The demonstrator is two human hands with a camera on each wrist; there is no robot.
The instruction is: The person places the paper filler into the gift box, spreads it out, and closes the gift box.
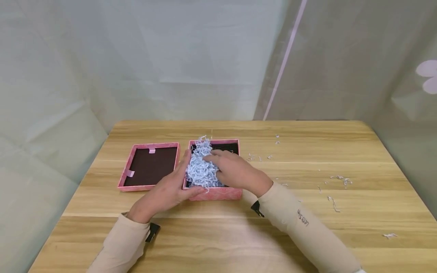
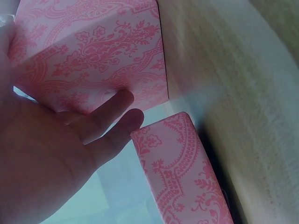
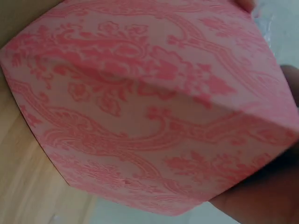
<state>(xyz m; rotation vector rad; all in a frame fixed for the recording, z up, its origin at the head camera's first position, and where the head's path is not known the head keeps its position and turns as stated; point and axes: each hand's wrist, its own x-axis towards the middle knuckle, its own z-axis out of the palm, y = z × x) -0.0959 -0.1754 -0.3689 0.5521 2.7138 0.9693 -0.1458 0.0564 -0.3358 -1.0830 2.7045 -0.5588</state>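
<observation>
Wood-grain tabletop runs out from the person, beige sleeves crossing its near edge. The left hand braces the near left corner of a pink patterned box, fingers fairly straight against the left wall, thumb over the near rim. The right hand reaches in over the right side; its forefinger and thumb stand apart on pale shredded paper, the other fingertips are hidden, and I cannot tell whether any strands are pinched.

The shred heaps in the left of the box, a few curls above the rim. It should be nearly weightless, soft and springy, apt to tangle and shed strands, so a loose scoop from beneath suits it better than a fingertip pinch. The box looks like stiff card, light enough to slide; its corners and lower walls are the firmest hold, while hard squeezing might bow a wall.

Just left of the box lies a shallow pink lid, hollow side up, best lifted by its rim. Stray paper scraps dot the table to the right. Beyond hangs a pale curtain.
</observation>
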